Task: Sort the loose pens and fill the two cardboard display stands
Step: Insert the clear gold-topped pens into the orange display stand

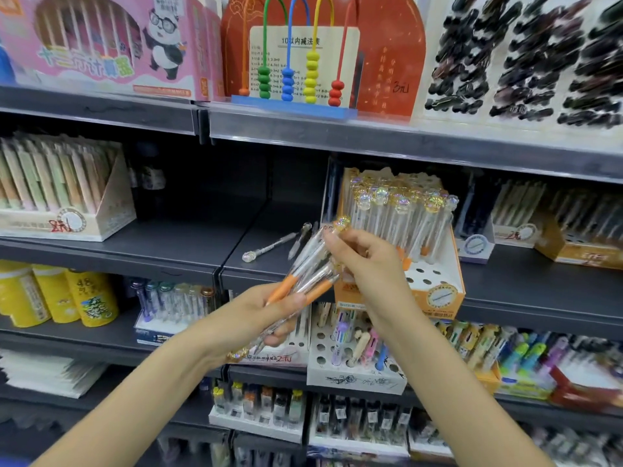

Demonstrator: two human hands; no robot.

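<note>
My left hand [266, 315] grips a bundle of clear pens with orange grips [303, 278], held slanted in front of the middle shelf. My right hand [364, 261] pinches the top of one pen in that bundle, near its iridescent crystal cap [342, 223]. Just behind my right hand stands an orange-and-white cardboard display stand [438, 291], its back rows full of the same crystal-topped pens and several front holes open. A loose pen [269, 247] with a crystal end lies flat on the dark shelf, left of the stand.
A second cardboard stand with pastel pens [67, 203] sits at the left of the same shelf. Below, a white stand with holes [354, 358] holds a few multicolour pens. An abacus toy [296, 62] and boxes fill the top shelf. Yellow canisters [57, 294] stand lower left.
</note>
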